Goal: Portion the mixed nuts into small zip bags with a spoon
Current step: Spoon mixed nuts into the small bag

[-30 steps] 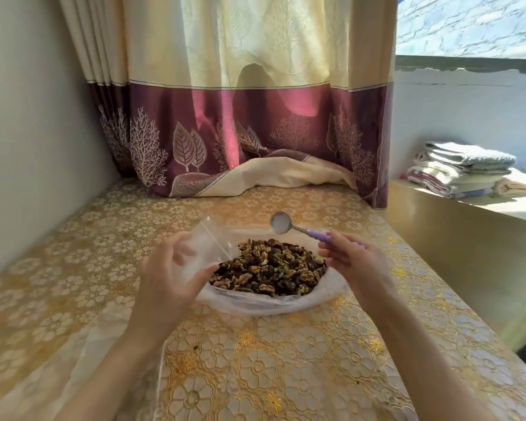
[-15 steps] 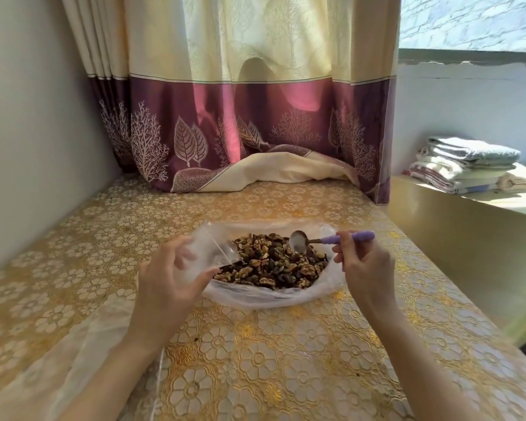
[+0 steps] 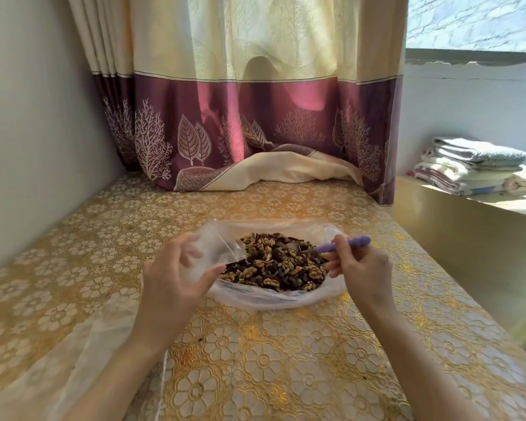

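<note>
Spoon, purple plastic handle, metal bowl (image 3: 342, 243), digging into brown mixed nuts (image 3: 278, 262) heaped in large clear bag (image 3: 274, 299) at table (image 3: 73, 268) centre. Right hand (image 3: 360, 268) pinching handle. Left hand (image 3: 172, 279) gripping small clear zip bag (image 3: 217, 249) beside heap. Advice: keeping mouth open, loading level scoops.

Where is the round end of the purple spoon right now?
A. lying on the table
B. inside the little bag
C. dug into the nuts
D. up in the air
C: the right hand holds the purple spoon with its bowl buried in the mixed nuts.
</note>
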